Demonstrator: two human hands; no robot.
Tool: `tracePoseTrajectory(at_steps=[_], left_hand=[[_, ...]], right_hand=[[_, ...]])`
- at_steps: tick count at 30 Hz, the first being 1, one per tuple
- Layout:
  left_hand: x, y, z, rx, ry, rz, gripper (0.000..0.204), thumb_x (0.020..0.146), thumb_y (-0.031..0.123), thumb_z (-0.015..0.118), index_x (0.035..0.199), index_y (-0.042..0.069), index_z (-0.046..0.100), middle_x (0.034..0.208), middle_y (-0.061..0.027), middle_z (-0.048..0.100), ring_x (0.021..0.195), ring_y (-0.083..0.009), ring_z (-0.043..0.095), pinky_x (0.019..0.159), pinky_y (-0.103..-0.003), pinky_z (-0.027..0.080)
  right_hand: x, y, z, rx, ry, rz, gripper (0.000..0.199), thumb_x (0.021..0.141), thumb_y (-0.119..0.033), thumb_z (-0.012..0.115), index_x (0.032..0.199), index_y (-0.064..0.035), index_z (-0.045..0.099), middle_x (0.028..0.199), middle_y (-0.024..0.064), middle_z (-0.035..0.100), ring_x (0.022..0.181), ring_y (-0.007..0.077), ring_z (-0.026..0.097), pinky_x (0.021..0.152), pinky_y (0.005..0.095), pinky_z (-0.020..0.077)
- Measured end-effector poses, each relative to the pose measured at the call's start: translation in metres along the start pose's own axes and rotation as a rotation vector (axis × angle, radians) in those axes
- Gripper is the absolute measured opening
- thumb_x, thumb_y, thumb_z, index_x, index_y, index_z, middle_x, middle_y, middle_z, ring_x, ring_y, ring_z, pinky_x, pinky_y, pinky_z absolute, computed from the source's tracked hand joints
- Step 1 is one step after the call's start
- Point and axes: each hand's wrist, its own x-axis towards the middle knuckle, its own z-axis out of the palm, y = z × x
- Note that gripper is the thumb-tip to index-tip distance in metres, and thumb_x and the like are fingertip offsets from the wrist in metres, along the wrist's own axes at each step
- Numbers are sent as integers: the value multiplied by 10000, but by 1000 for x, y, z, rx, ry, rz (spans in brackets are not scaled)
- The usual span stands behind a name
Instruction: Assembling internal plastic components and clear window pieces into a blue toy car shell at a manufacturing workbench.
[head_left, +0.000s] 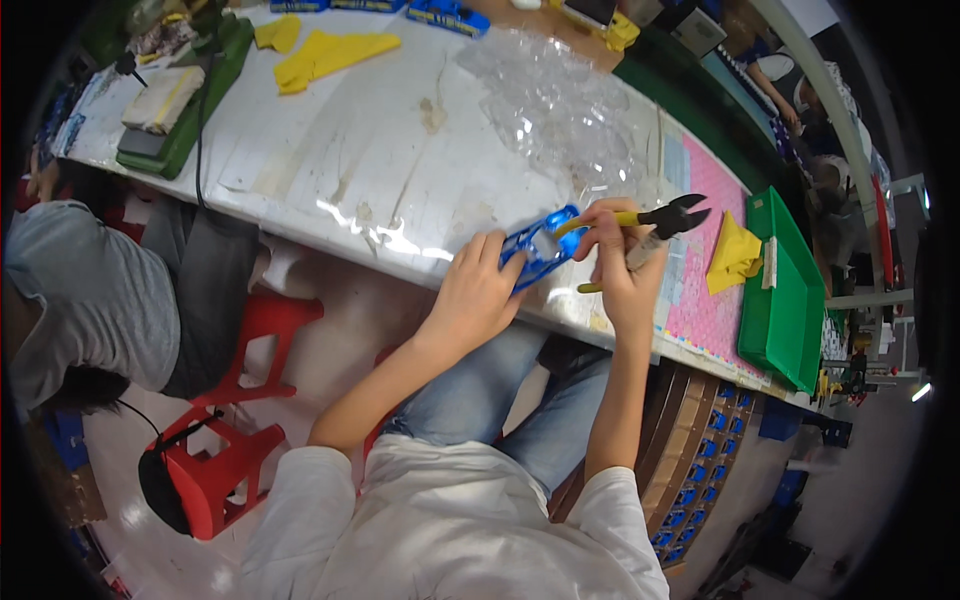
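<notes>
A blue plastic piece (540, 252) is gripped by the left hand (478, 285) over the near edge of the tabletop (330, 150); yellow-handled cutters (655, 217) are held in the right hand (622, 265), tips facing away. The piece is best kept steady, with skin kept clear of the cutting edges.

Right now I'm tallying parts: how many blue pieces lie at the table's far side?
3: the left piece, the middle piece and the right piece, nearest the clear plastic. More may be hidden beyond the picture's upper edge.
</notes>
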Motion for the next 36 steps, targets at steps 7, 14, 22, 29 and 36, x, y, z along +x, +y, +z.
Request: tracePoseTrajectory(at_steps=[7,14,22,29,36], left_hand=[[-42,-11,-70,60,98,-215,300,734,203,653,968,19,611,1040,-216,498,958,-357,484,834,-399,401],[-28,-129,-120,386,353,-372,267,775,207,611,858,-45,594,958,-236,506,909,-381,488,813,-422,387],[-8,-201,-139,929,507,-323,439,768,382,605,1058,55,558,1164,-255,446,1049,-418,433,902,-447,349],[-21,-71,-80,539,581,68,191,806,80,550,976,-2,577,1114,-150,506,1054,-302,462,895,-392,353],[-20,4,-26,325,437,260,152,789,0,517,933,-12,565,1057,-157,520,1001,-314,476,861,-394,365]], right_hand=[[73,4,33,-908,-158,77,284,641,-225,594,758,33,617,690,228,588,656,366,595,593,408,470],[124,116,153,-1097,-146,528,280,595,-356,709,786,-159,656,843,26,644,760,149,626,543,273,471],[50,47,132,-986,-29,11,832,628,-565,619,1060,124,441,617,65,533,487,185,514,452,295,362],[-195,35,-20,-709,82,-553,158,721,-228,580,744,-80,531,609,59,485,549,214,493,549,328,384],[-470,83,-304,-1384,1195,538,104,697,-98,541,754,-20,579,763,163,565,773,328,535,699,409,430]])
